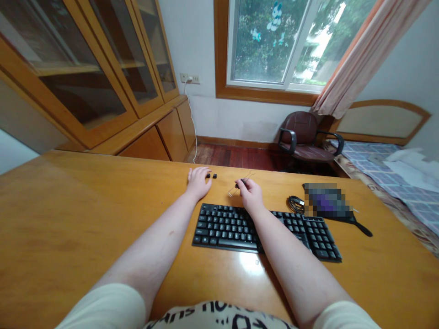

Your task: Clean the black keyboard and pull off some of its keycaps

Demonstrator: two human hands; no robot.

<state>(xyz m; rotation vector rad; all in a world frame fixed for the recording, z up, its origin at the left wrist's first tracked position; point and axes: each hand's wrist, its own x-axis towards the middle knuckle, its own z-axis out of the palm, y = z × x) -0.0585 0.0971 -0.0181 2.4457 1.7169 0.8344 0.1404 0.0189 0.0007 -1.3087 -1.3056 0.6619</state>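
Observation:
My left hand [199,182] lies on the far part of the desk with its fingers stretched out. By its fingertips sit two small black keycaps [215,176], the nearer one partly covered by the fingers; whether they touch it I cannot tell. My right hand [251,193] is closed around the dark handle of a wire keycap puller [241,183], whose thin wire loops stick out on both sides. Below both hands is a black keyboard [226,227], partly hidden under my right forearm.
A coiled black cable [295,204] and a dark pouch [329,203], blurred on top, lie right of the keyboard. The wooden desk [85,219] ends just beyond my hands. Past it stand a glass-door cabinet [133,114], an office chair [303,132] and a bed [387,160].

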